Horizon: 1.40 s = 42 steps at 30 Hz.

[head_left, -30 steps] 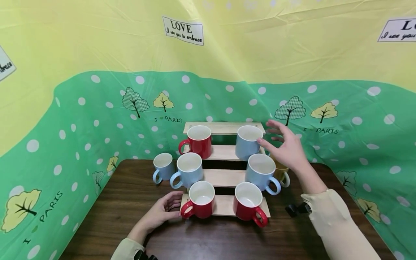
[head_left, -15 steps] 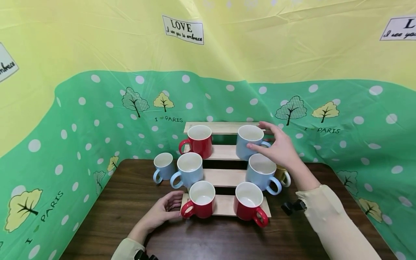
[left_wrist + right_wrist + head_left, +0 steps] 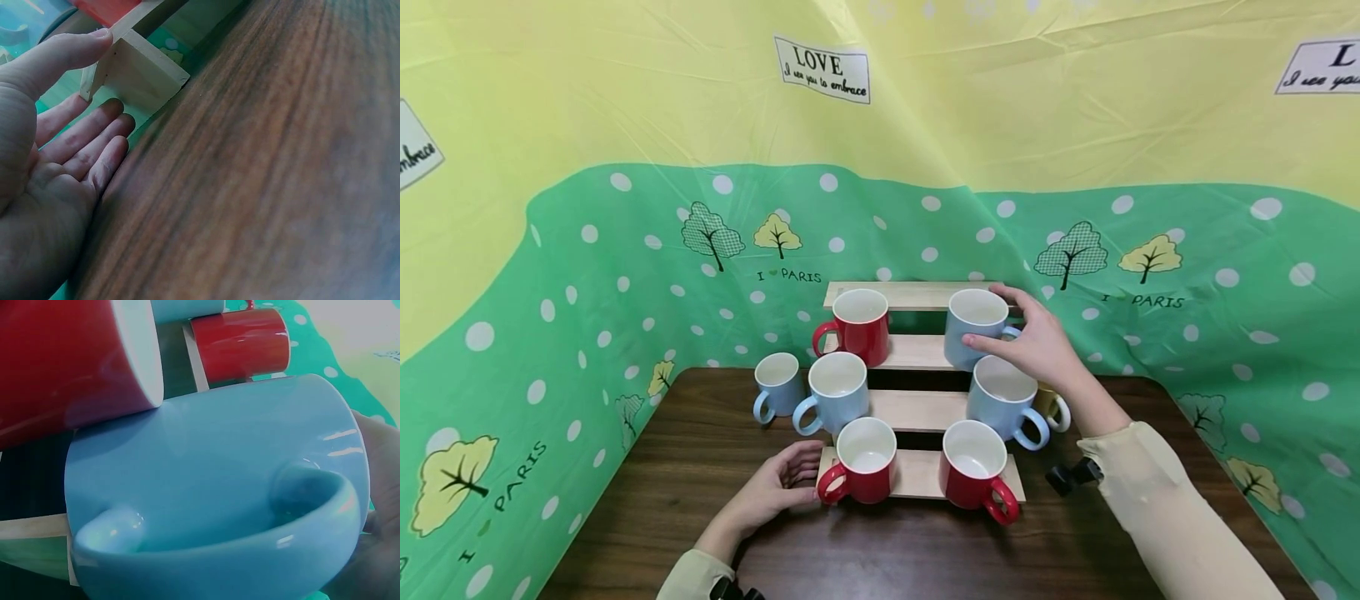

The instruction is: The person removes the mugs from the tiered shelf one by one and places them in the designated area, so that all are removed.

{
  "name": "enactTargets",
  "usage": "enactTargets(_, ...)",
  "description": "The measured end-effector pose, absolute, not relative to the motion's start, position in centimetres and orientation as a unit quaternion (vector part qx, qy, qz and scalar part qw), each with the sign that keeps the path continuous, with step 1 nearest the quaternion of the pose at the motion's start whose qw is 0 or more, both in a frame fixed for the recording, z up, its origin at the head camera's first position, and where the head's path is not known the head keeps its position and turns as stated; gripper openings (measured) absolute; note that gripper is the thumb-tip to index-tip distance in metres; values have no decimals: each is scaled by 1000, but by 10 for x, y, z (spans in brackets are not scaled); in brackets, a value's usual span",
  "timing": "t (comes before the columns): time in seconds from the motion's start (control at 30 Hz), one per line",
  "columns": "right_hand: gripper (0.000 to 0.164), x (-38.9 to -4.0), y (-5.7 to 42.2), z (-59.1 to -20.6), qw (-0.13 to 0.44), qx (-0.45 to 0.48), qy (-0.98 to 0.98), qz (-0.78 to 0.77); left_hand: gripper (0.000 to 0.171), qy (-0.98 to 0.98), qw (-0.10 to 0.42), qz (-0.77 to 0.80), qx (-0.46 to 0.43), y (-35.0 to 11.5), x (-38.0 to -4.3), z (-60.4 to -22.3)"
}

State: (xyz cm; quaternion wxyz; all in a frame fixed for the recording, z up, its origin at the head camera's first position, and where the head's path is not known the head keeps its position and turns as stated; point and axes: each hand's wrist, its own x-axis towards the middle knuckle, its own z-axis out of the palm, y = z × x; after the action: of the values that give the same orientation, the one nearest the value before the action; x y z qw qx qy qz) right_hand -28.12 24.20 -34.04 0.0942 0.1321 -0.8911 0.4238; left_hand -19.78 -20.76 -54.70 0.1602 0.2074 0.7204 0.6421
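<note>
Before a green-and-yellow printed cloth backdrop (image 3: 895, 237), above a dark wood-grain table (image 3: 925, 550), a person's right hand (image 3: 1039, 337) gripped a glossy pale blue mug (image 3: 973, 328), thumb against its front and fingers partly hidden behind it. The upright, white-lined mug stood on a pale wooden rack (image 3: 917, 410), its looped handle between thumb and fingers. The left hand (image 3: 777, 483) pinched the rack's lowest plank end between thumb and index finger, other fingers loosely bent, a round red mug (image 3: 872, 483) just beside them.

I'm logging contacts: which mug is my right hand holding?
The blue mug sharing a shelf with a red mug, unlike other blue ones; your right hand grips it.
</note>
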Motion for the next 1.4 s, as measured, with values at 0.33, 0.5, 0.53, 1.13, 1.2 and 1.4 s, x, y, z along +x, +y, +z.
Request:
enactTargets(0.33, 95, -287, 243, -343, 77, 132, -871, 468, 69, 712, 156, 648, 222, -208, -199, -548)
enactTargets(0.5, 95, -286, 243, -341, 68, 131, -867, 477, 69, 712, 155, 648, 221, -208, -199, -548)
enactTargets(0.53, 95, -286, 243, -341, 67, 131, -866, 478, 69, 712, 155, 648, 221, -208, -199, -548)
enactTargets(1.13, 88, -286, 239, -345, 83, 129, -850, 504, 69, 715, 156, 645, 220, -209, -199, -549)
enactTargets(1.2, 88, -286, 239, -345, 88, 131, -850, 503, 69, 715, 156, 645, 222, -209, -198, -549)
enactTargets(1.4, 88, -286, 238, -345, 96, 131, -850, 502, 69, 717, 155, 644, 219, -209, -198, -548)
